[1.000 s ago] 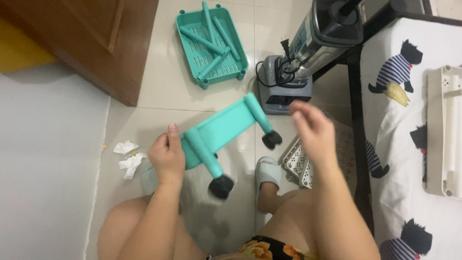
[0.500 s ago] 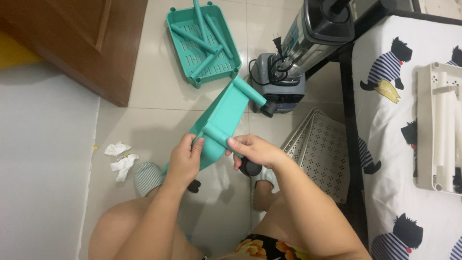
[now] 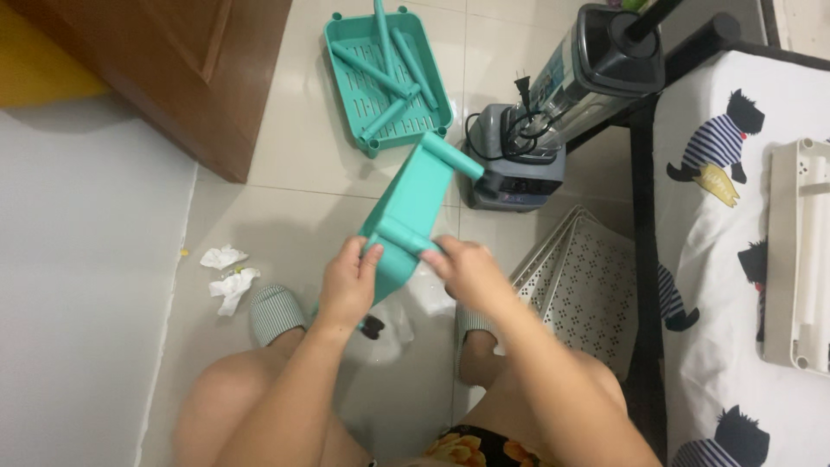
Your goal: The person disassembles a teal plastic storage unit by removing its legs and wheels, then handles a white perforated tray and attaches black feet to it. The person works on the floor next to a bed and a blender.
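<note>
I hold a teal plastic cart shelf (image 3: pixel 413 206) on edge above the tiled floor. It has teal tube legs ending in black caster wheels, one at the far end (image 3: pixel 491 181) and one low by my left wrist (image 3: pixel 373 327). My left hand (image 3: pixel 347 284) grips the near left edge of the shelf. My right hand (image 3: pixel 467 270) is closed around the near leg tube and hides its wheel.
A second teal tray (image 3: pixel 356 95) holding loose teal tubes lies on the floor ahead. A grey blender (image 3: pixel 540 130) stands to its right. White perforated trays (image 3: pixel 579 285) lean by my right foot. Crumpled tissues (image 3: pixel 226 277) lie left; a bed with a dog-print sheet (image 3: pixel 726 259) is right.
The shelf swung from flat across my lap to steeply on edge, pointing away. My right hand, free a second ago, came in and closed on the near leg tube.
</note>
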